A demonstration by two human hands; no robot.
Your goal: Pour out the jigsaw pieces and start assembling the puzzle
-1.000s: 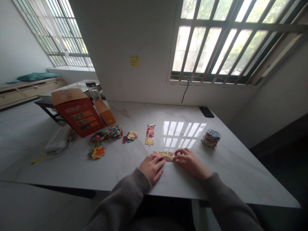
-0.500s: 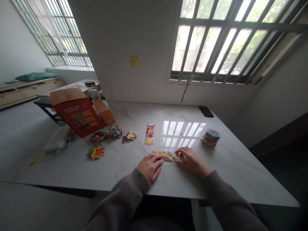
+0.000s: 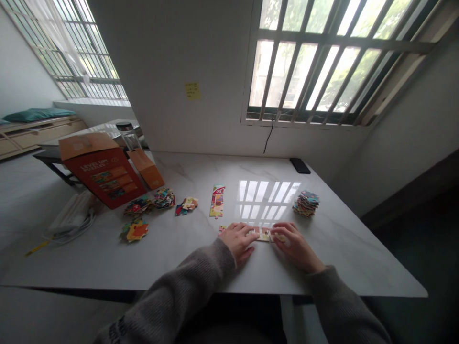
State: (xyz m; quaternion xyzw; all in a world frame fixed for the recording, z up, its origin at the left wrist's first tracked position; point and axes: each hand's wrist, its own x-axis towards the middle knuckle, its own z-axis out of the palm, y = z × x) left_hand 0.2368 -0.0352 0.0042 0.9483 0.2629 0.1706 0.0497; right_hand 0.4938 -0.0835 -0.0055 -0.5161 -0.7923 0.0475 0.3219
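The left hand (image 3: 238,241) and right hand (image 3: 296,246) lie together, pressing on puzzle pieces (image 3: 263,235) near the surface's (image 3: 358,272) front edge, well apart from the stack (image 3: 305,204).

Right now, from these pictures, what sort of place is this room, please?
Probably a quiet room in a home, used for leisure. A white marble-patterned table holds colourful jigsaw puzzle pieces and a red cardboard puzzle box, and a teal cushion lies on low cabinets by the window.

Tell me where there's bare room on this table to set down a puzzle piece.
Bare marble lies right of the stacked puzzle pieces, and between the long puzzle strip and the dark phone. It's crowded on the left, around the red box and loose piece piles, and under the left hand and right hand.
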